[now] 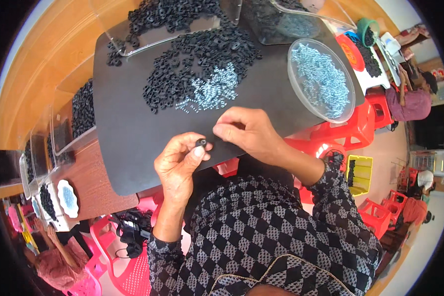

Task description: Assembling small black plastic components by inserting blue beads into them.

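Above the near edge of a dark table (126,133), my left hand (175,160) pinches a small black plastic piece (201,142) between thumb and fingers. A round opening in the piece faces up. My right hand (251,132) is just to the right of it, apart from it, with thumb and forefinger closed together. Whatever the right fingertips hold, if anything, is too small or hidden. Beyond both hands lies a heap of small silvery metal parts (216,90). It borders a wide spread of loose black plastic pieces (202,52).
A round clear tub (350,106) of silvery parts stands at the table's right. Clear bins (128,52) line the far side, one holding black pieces. Red plastic stools (352,128) are to the right, beside a yellow crate (362,172). Other people sit at far left and far right.
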